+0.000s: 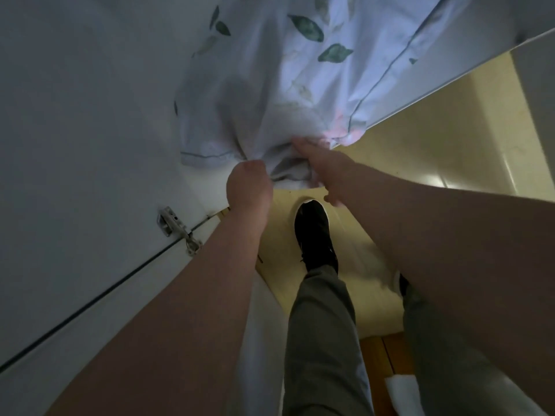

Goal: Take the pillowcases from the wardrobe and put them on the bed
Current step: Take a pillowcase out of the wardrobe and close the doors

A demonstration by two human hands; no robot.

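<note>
A pale blue pillowcase (270,85) printed with green leaves and edged with a dark piping line hangs out of the white wardrobe, bunched at its lower end. My left hand (247,187) is closed in a fist around that bunched lower edge. My right hand (321,163) reaches in just to the right and grips the same gathered fabric, fingers pressed into the folds. More of the pillowcase runs up to the top of the view. The bed is out of sight.
A white wardrobe panel (75,115) with a metal hinge (177,229) fills the left side. Another white wardrobe edge (450,82) crosses the upper right. Below lie yellow floor (420,145), my black shoe (313,232) and grey trouser legs, with a strip of wooden floor (381,355).
</note>
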